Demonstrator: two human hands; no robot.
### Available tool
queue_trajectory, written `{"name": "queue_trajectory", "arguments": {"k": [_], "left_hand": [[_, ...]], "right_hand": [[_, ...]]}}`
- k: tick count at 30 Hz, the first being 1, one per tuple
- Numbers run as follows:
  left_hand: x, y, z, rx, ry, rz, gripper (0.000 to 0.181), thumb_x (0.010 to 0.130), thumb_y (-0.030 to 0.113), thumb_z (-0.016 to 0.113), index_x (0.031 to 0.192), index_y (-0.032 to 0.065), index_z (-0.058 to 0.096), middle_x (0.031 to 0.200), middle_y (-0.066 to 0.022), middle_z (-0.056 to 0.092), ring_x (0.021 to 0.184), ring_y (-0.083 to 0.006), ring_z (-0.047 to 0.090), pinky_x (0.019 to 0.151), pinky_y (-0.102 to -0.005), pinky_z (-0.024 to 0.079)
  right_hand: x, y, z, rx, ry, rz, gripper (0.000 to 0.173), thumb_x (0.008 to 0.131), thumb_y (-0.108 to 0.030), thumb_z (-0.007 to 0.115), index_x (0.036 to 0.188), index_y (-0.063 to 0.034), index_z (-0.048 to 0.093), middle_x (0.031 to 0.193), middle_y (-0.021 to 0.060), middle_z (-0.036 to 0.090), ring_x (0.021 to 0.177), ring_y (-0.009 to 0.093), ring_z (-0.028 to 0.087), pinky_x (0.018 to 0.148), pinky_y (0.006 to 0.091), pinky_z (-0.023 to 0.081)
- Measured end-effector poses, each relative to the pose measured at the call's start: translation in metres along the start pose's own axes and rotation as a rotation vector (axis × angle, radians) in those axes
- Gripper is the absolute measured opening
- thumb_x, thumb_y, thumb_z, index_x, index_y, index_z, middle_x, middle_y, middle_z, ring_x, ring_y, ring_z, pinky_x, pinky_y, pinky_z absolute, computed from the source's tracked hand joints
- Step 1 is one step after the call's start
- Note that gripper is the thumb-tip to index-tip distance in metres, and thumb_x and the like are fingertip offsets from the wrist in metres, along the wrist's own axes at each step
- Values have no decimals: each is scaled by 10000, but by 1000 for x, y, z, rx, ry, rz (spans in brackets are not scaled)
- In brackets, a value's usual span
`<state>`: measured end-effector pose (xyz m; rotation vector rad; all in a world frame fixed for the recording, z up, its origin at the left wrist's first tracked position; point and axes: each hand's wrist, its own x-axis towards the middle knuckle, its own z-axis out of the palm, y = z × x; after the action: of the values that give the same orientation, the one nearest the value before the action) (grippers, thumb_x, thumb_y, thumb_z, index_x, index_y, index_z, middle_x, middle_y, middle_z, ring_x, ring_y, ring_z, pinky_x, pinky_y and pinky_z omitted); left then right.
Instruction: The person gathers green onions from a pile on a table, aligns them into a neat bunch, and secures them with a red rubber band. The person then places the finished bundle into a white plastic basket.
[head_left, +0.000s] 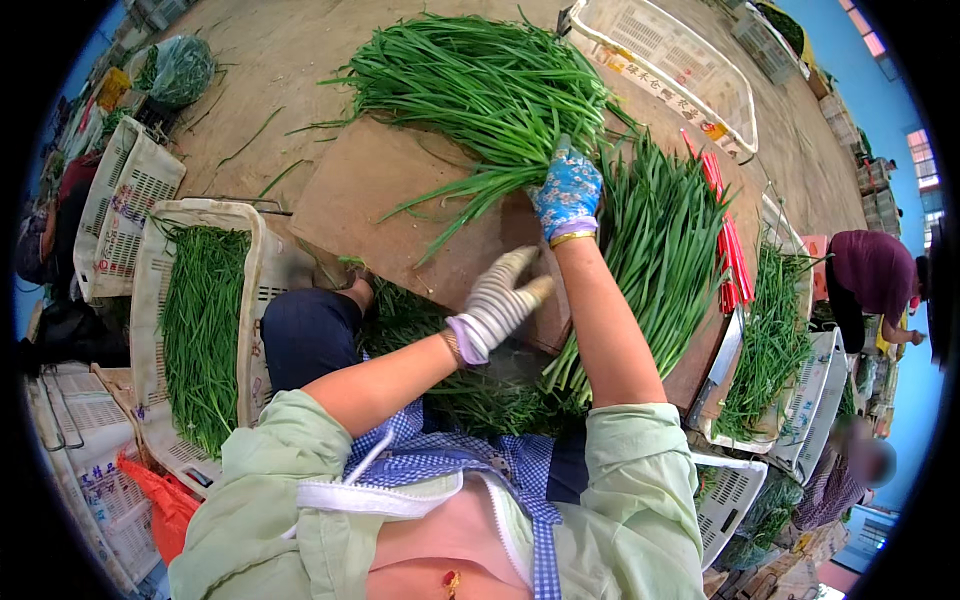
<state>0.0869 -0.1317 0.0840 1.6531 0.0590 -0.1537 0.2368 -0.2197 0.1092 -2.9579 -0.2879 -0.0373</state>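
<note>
Long green garlic chives (480, 90) lie heaped on a brown board (360, 195). My right hand (571, 187), in a blue flowered glove, is at the near right end of the heap, its fingers around the stem ends of some chives. Left of it, my left hand (506, 296) wears a striped glove; it is over the board's near edge with thumb and fingers apart, holding nothing. To the right of my right forearm lies a second pile of chives (660, 232), stems towards me. Red strips (727, 232) and a knife (721, 364) lie beyond that pile.
White plastic crates of greens stand at left (251, 300) and right (772, 442). Another white crate (667, 82) is beyond the board. Loose greens (480, 401) lie below the board, near my lap. A person in a purple top (874, 270) bends over at the right.
</note>
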Motion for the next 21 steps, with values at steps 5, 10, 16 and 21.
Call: {"name": "queue_trajectory", "arguments": {"k": [5, 10, 16, 21], "left_hand": [[15, -23, -64, -612, -7, -248, 411, 826, 246, 624, 1186, 80, 518, 1104, -35, 574, 964, -148, 546, 840, -333, 446], [15, -4, -130, -497, -4, -269, 588, 824, 341, 617, 1259, -6, 425, 1241, -192, 478, 1096, -302, 510, 910, -405, 434], [45, -5, -130, -848, -174, -336, 739, 773, 440, 655, 1321, 48, 349, 1307, -199, 408, 1150, -335, 464, 945, -474, 402], [89, -19, -94, -810, 79, -524, 481, 712, 348, 734, 1058, 59, 567, 982, -109, 594, 901, -204, 561, 712, -373, 497]], "right_hand": [[-2, -4, 61, -496, 275, -76, 476, 813, -206, 459, 1249, -20, 417, 1070, 160, 543, 948, 275, 541, 785, 376, 443], [14, -2, 44, -231, 98, -52, 372, 784, -229, 590, 1088, -31, 505, 1002, 153, 612, 894, 276, 616, 734, 370, 498], [-25, -48, -4, 23, 66, -179, 334, 785, -277, 600, 1009, -36, 545, 938, 165, 623, 888, 308, 614, 751, 389, 496], [-78, -78, 4, 98, -42, -183, 468, 757, -283, 649, 1158, -73, 529, 895, 142, 645, 805, 318, 625, 717, 372, 498]]}}
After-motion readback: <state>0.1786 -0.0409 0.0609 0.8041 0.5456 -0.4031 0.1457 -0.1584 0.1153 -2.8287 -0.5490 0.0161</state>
